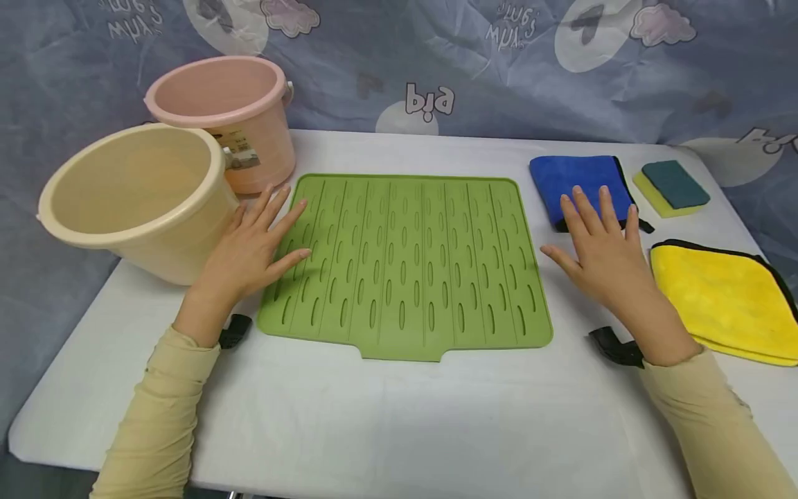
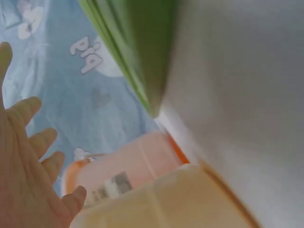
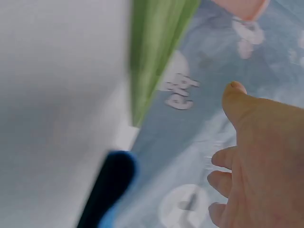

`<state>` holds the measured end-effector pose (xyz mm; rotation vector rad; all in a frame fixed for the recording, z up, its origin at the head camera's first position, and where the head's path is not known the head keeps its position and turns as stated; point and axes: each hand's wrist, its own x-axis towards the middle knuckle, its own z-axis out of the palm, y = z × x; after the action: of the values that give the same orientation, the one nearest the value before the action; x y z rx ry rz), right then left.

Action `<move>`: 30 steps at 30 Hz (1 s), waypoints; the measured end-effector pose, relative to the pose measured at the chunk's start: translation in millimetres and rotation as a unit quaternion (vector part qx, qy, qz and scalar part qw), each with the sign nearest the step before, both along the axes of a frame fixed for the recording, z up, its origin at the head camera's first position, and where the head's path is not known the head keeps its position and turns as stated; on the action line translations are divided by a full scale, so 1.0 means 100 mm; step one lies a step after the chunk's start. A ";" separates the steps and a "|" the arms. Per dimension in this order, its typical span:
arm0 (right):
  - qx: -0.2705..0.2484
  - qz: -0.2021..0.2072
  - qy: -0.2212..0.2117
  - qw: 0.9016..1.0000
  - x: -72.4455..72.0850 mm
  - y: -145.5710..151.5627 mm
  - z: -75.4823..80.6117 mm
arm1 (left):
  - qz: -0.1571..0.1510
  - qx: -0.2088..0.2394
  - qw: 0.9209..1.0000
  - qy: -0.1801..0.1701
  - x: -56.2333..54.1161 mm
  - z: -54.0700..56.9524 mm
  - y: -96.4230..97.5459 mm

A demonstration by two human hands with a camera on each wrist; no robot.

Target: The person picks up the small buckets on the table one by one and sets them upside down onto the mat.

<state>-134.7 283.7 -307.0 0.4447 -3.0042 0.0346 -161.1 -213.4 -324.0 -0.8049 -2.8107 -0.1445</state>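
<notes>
A green ribbed mat (image 1: 405, 267) with a short tab at its near edge lies flat on the white table. My left hand (image 1: 252, 242) is spread beside the cream bucket (image 1: 181, 229), its fingertips over the mat's left edge. On the other side my right hand (image 1: 607, 253) is spread too, between the mat and a yellow cloth (image 1: 723, 298), its fingertips overlapping a folded blue cloth (image 1: 573, 180) in the head view. Both hands hold nothing. In the left wrist view the fingers (image 2: 45, 140) are apart above the table surface.
A pink bucket (image 1: 262, 145) stands behind the cream one at the back left. A green and yellow sponge (image 1: 673, 187) lies right of the blue cloth. A patterned blue-grey sheet (image 1: 349, 69) hangs behind the table (image 1: 399, 430).
</notes>
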 end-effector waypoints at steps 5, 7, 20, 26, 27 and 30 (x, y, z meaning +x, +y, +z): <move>-0.029 0.022 0.004 0.999 0.13 -0.06 0.22 | -0.026 0.022 0.999 0.003 0.07 0.09 0.09; -0.040 0.035 0.005 0.999 0.17 -0.09 0.29 | -0.039 0.032 0.999 0.000 0.12 0.14 0.15; -0.092 0.132 -0.020 0.987 0.36 -0.32 0.34 | -0.112 0.053 0.992 -0.010 0.34 0.19 0.48; -0.097 0.145 -0.013 0.985 0.33 -0.39 0.23 | -0.117 0.062 0.991 -0.010 0.33 0.15 0.51; -0.095 0.146 -0.011 0.985 0.32 -0.41 0.20 | -0.118 0.062 0.991 -0.009 0.33 0.14 0.52; -0.093 0.152 -0.009 0.984 0.30 -0.45 0.13 | -0.123 0.056 0.991 -0.011 0.31 0.10 0.53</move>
<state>-104.7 238.4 -294.1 0.8785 -2.8830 0.3414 -129.9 -160.5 -314.2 -1.1256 -2.6841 -0.3484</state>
